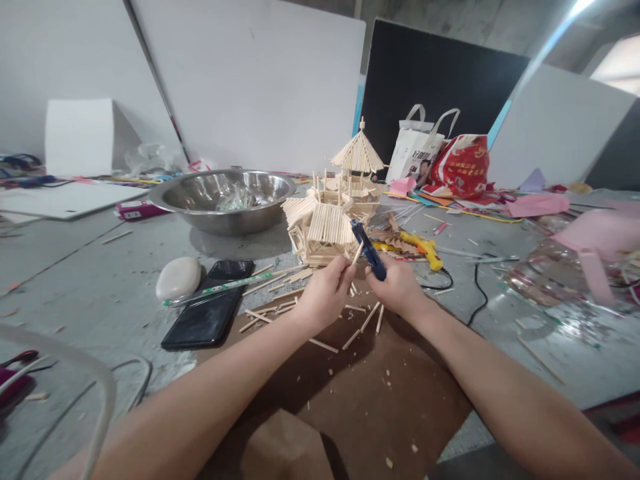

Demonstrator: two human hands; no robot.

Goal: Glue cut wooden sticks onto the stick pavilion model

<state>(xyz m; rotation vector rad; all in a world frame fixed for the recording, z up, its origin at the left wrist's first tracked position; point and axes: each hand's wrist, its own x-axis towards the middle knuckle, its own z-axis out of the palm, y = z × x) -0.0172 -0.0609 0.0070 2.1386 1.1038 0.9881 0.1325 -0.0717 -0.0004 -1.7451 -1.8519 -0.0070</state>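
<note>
My left hand (327, 293) is closed, pinching a short thin wooden stick (357, 254) that points up and to the right. In my right hand (397, 283) is a dark blue hand tool (369, 249), tilted up to the left; its exact kind is not clear. The tool's upper end is close to the stick, but whether they touch I cannot tell. Just beyond both hands stands a model pavilion (333, 223) built of wooden sticks, with a pointed roof on its rear tower. Loose sticks (370, 317) lie around and below my hands on a brown sheet (350, 400).
A steel basin (225, 200) stands at the back left. Nearer are a black phone (210, 310), a white rounded object (179, 279) and a green-patterned tube (225, 288). Right of the model lies a yellow glue gun (423, 248) with a black cord. Bags (460, 167) stand behind.
</note>
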